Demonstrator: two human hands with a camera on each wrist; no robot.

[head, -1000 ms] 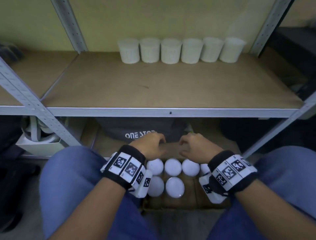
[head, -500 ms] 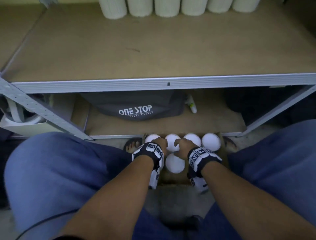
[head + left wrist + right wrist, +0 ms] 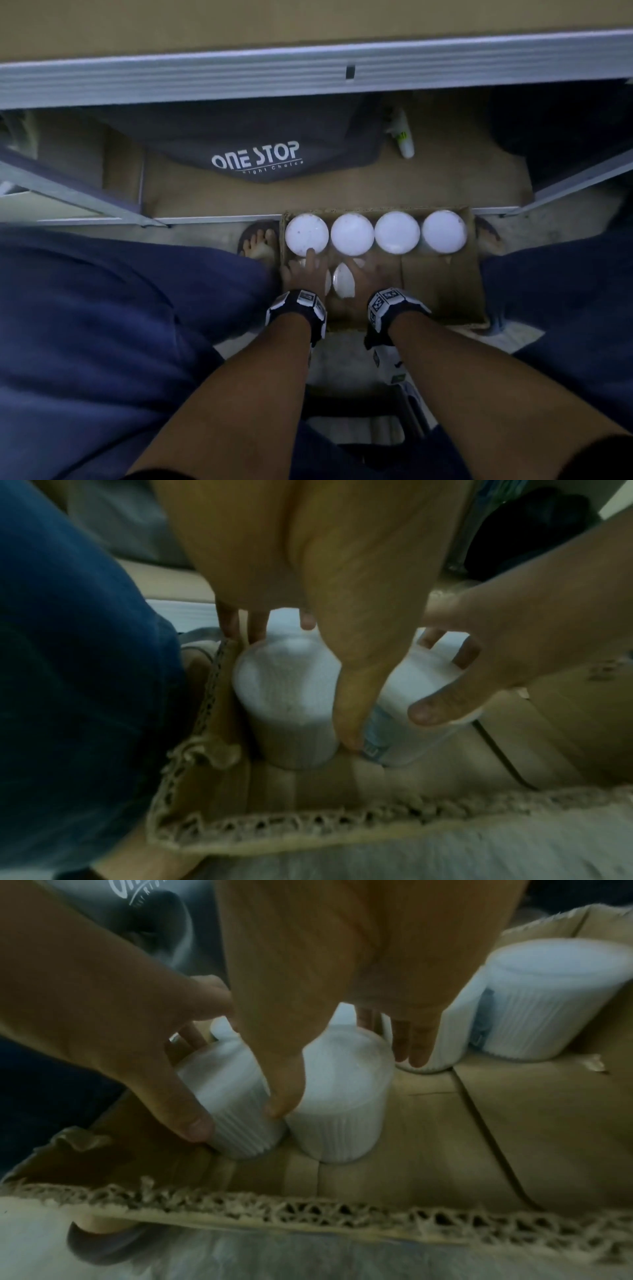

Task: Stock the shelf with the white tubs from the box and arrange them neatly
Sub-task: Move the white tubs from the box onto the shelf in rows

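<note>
A cardboard box (image 3: pixel 442 287) stands on the floor between my knees. Its far row holds several white ribbed tubs (image 3: pixel 352 234) with lids. Two more tubs stand side by side in the near left corner. My left hand (image 3: pixel 305 270) grips the left tub (image 3: pixel 284 696), fingers on its far side and thumb on its near side. My right hand (image 3: pixel 359 270) grips the right tub (image 3: pixel 342 1096) the same way, its thumb (image 3: pixel 284 1104) down between the two tubs. Both tubs stand on the box floor.
The shelf's metal front edge (image 3: pixel 308 75) runs across the top of the head view. Below it lie a grey "ONE STOP" bag (image 3: pixel 257 161) and a small white bottle (image 3: pixel 402 137). My feet (image 3: pixel 258 240) flank the box. The box's right near part is bare cardboard.
My head has tipped down, so the shelf's tubs have left the view. Both hands have dropped into the box and closed round the two near tubs.
</note>
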